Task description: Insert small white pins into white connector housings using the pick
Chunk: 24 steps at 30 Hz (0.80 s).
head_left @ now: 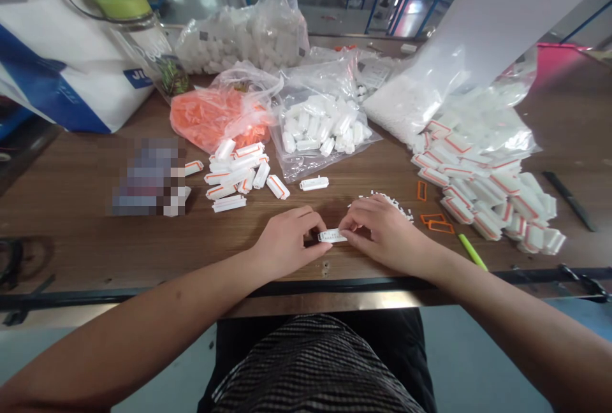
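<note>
A small white plastic connector [333, 235] lies between both hands just above the brown table's front edge [143, 253]. My left hand [285, 242] pinches its left end with fingers curled. My right hand [382, 231] pinches its right end, fingers pressed together. Behind my right hand sits a little heap of tiny white parts [393, 201]. A single white connector [314, 183] lies farther back.
A pile of white connectors with orange seals [236, 175] lies left of centre, a larger pile [482, 183] at the right. Loose orange seal rings [436, 222], a bag of orange parts [215, 116], clear bags of white parts [320, 126], a green pen [472, 251], a black tool [568, 199].
</note>
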Tool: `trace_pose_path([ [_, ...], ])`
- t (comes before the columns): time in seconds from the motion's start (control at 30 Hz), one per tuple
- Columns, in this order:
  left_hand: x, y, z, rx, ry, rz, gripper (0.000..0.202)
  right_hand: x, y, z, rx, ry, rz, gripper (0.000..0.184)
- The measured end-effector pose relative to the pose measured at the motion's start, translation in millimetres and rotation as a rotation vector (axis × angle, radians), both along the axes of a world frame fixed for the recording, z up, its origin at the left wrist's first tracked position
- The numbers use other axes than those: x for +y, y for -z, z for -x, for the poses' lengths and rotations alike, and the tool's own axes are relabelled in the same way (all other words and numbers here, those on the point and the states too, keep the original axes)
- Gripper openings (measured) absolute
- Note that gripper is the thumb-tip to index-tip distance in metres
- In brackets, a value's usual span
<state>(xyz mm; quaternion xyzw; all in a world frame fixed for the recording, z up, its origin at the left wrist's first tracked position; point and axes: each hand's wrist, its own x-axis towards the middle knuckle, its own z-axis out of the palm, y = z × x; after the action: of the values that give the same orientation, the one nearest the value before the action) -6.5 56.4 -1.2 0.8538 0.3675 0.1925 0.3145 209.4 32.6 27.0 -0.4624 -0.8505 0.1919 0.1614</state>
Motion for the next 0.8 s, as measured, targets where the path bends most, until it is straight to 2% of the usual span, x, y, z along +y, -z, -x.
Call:
trace_pose_path([
  [0.17, -0.2, 0.4, -0.8, -0.001, -0.007, 0.001, 0.012, -3.7, -2.2, -1.1, -0.051, -0.054, -0.117, 0.023],
  [0.43, -0.5, 1.0, 0.2, -0.010, -0.002, -0.003, 0.012, -17.6, 0.7, 5.5, -0.048, -0.037, -0.321, 0.020],
  [0.53, -0.4, 0.6, 0.8, -0.009, -0.004, -0.011, 0.012, -15.9, 2.1, 2.0, -0.003, -0.029, -0.322, 0.021],
  [0.6, -0.2, 0.6, 1.1, -0.009, -0.002, -0.016, 0.013, -6.4, 2.8, -11.5, 0.061, 0.045, -0.275, 0.020],
  [0.67, 0.1, 0.9, 1.2, -0.010, 0.003, -0.023, 0.013, 8.9, 3.9, -32.3, 0.087, 0.223, -0.212, 0.020],
  [0.73, 0.4, 1.3, 1.0, -0.008, 0.005, -0.030, 0.013, 26.1, 5.6, -54.3, 0.032, 0.426, -0.116, 0.018],
  [0.8, 0.6, 1.6, 0.7, -0.004, 0.000, -0.031, 0.013, 40.8, 7.6, -70.5, -0.015, 0.519, -0.017, 0.016],
])
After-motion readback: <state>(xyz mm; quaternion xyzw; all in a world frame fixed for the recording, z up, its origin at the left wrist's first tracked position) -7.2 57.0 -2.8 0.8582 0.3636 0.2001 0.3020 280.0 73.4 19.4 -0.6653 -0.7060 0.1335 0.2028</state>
